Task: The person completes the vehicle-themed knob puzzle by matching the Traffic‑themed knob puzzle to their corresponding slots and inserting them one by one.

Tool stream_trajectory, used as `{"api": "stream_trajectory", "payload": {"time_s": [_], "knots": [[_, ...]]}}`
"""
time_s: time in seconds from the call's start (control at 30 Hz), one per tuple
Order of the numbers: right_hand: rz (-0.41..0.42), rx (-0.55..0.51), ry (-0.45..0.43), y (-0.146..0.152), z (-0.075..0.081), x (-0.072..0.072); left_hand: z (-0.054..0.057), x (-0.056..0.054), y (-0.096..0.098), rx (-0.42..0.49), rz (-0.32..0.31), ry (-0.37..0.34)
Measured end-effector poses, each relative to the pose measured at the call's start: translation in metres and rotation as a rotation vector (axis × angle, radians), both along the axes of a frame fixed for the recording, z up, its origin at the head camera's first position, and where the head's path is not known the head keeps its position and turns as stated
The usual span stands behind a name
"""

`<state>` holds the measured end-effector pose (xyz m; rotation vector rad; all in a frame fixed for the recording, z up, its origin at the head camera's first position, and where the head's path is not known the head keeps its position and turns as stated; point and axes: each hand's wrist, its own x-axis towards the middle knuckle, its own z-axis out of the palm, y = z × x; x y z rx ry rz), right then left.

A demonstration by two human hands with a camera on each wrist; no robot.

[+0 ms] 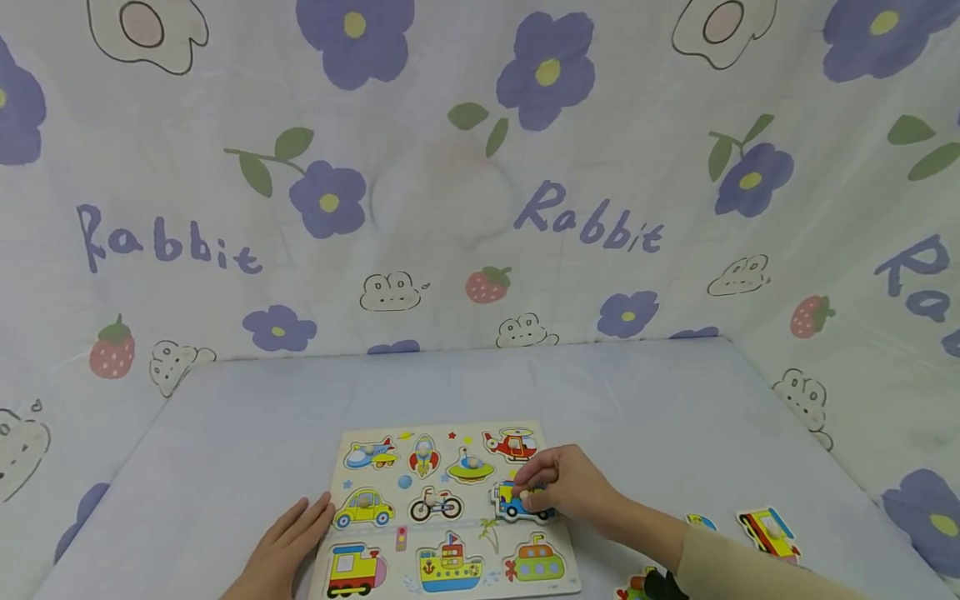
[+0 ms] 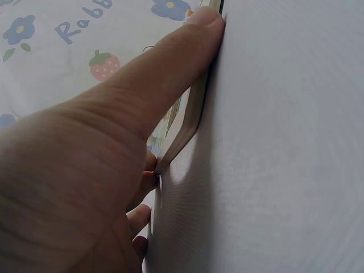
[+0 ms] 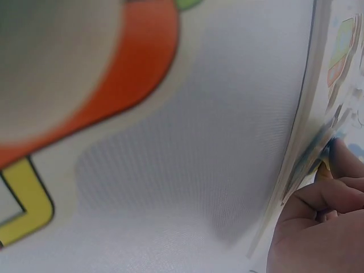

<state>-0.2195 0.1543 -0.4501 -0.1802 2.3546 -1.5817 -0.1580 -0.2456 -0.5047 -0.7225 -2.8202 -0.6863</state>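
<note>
A wooden vehicle puzzle board [image 1: 551,587] lies on the table. My right hand [image 1: 573,485] pinches the knob of a blue and yellow truck piece [image 1: 512,505] over the right side of the board. The piece sits slightly askew there; whether it lies down in its recess I cannot tell. In the right wrist view the same fingers [image 3: 338,196] bend at the board's side. My left hand [image 1: 283,546], fingers extended, rests on the table against the board's left edge. In the left wrist view its thumb [image 2: 170,62] lies along that edge.
Right of the board lie loose pieces: a train piece [image 1: 770,533], a partly hidden yellow and blue piece [image 1: 701,522] and a red and green piece [image 1: 633,586] under the right wrist. On the board sit a car [image 1: 364,507], a bicycle [image 1: 435,503] and several flying craft. Printed curtain stands behind.
</note>
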Motion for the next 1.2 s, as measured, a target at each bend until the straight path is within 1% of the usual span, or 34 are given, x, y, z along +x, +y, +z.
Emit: {"api": "stream_trajectory", "payload": {"time_s": [0.13,0.2,0.27,0.37,0.43,0.57,0.7,0.93,1.1,1.2], "knots": [[0.019,-0.019,-0.004,0.0015,-0.0020,-0.0009,0.0012,0.0011,0.0014,0.003,0.007,-0.020],[0.026,-0.030,-0.007,0.0021,-0.0032,-0.0010,0.0021,0.0025,0.0026,0.004,0.022,-0.041],[0.025,-0.034,-0.009,0.0020,-0.0038,-0.0008,0.0013,0.0025,0.0020,0.003,0.021,-0.037],[-0.001,-0.024,-0.019,0.0000,-0.0032,0.0000,0.0000,0.0022,0.0010,0.002,0.020,-0.025],[-0.024,-0.007,-0.029,-0.0019,-0.0023,0.0009,-0.0008,0.0014,0.0002,0.000,0.010,-0.004],[-0.063,0.016,-0.050,-0.0047,-0.0019,0.0016,0.0007,0.0018,0.0018,-0.002,0.022,-0.015],[-0.081,0.006,-0.087,-0.0051,-0.0027,-0.0001,0.0009,0.0015,0.0025,-0.003,0.026,-0.022],[-0.071,0.001,-0.113,-0.0043,-0.0003,-0.0004,0.0004,0.0021,0.0017,-0.019,0.033,-0.002],[-0.066,0.009,-0.126,-0.0036,0.0027,0.0008,0.0019,0.0018,0.0024,-0.002,0.027,-0.031],[-0.061,0.011,-0.131,-0.0028,0.0028,0.0010,0.0012,0.0016,0.0019,0.009,0.020,-0.035]]}}
